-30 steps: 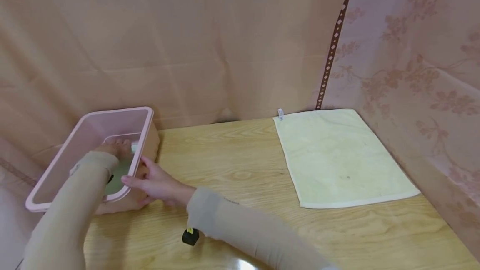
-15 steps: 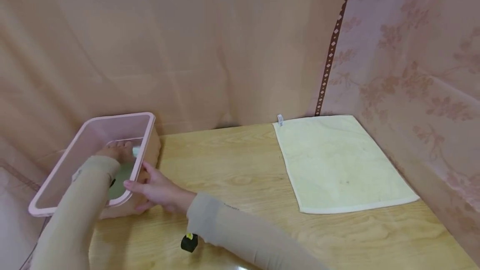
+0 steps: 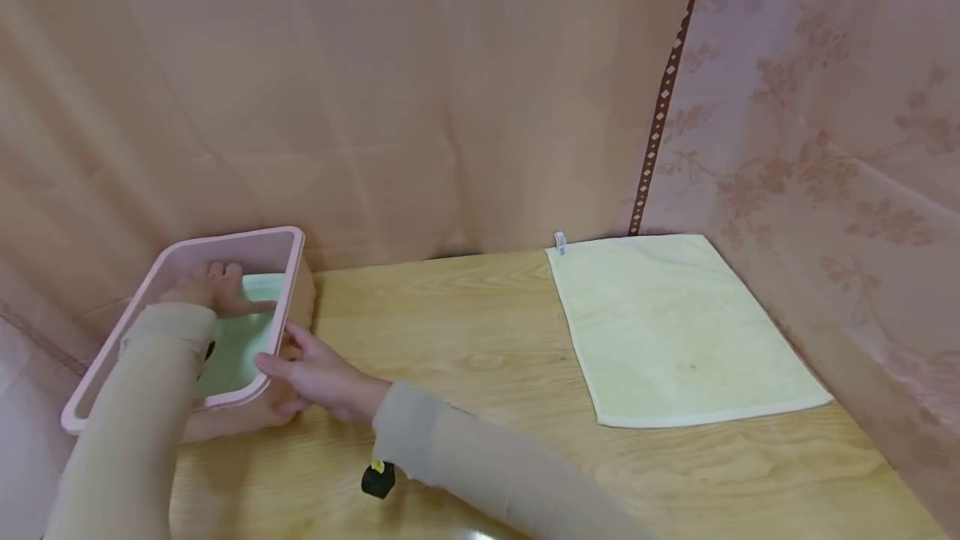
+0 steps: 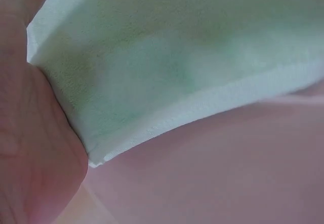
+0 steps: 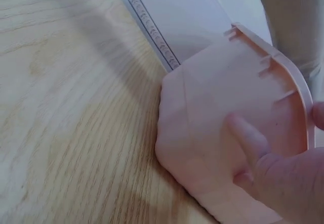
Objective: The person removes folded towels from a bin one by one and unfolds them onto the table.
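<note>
A pink plastic basin (image 3: 294,290) stands at the left of the table. Inside lies a pale green towel (image 3: 238,355), whose white edge shows close up in the left wrist view. My left hand (image 3: 217,288) reaches into the basin and rests on this towel, thumb stretched out toward the right wall. The far fingers are partly hidden in the head view. At the basin's right side, my right hand (image 3: 322,373) grips the rim, thumb over the top and fingers against the outer wall (image 5: 202,133).
A pale yellow towel (image 3: 682,332) lies spread flat on the wooden table (image 3: 450,340), at the right. Curtains (image 3: 450,90) hang behind and along the right side. A small black block (image 3: 378,480) sits below the right wrist.
My left hand has shifted left inside the basin and its thumb has spread to the right, baring more of the green towel. My right hand keeps its grip on the rim.
</note>
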A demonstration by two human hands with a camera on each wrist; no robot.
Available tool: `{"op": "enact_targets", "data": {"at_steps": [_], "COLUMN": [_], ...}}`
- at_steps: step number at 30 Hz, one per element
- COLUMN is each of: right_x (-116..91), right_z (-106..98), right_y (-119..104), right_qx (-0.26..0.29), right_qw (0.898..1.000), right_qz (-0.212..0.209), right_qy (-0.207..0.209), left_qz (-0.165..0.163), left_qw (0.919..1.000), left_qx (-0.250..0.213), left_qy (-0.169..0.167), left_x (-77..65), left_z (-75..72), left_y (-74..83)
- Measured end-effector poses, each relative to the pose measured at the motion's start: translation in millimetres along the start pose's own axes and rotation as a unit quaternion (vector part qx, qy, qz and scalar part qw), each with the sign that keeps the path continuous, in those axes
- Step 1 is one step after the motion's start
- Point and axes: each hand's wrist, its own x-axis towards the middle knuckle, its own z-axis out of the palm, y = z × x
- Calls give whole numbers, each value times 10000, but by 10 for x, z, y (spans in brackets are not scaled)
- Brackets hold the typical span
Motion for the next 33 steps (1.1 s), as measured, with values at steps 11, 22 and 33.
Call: {"op": "enact_targets", "data": {"at_steps": [11, 22, 33], "right_x": [28, 5, -23], "right_z": [183, 178, -30], "right_y": [13, 63, -180], "right_qx": [616, 611, 272], "right_qw": [9971, 9974, 9992], "right_qz": [-345, -142, 160], "right_qy": [300, 355, 236], "left_qz": [579, 402, 65], "left_qw": [9958, 9973, 9962], "left_qx": [457, 303, 336], "left_qy": [549, 528, 800], "left_x": [-32, -180, -428], "left_z": [-307, -483, -947], "left_y": [-88, 65, 75]}}
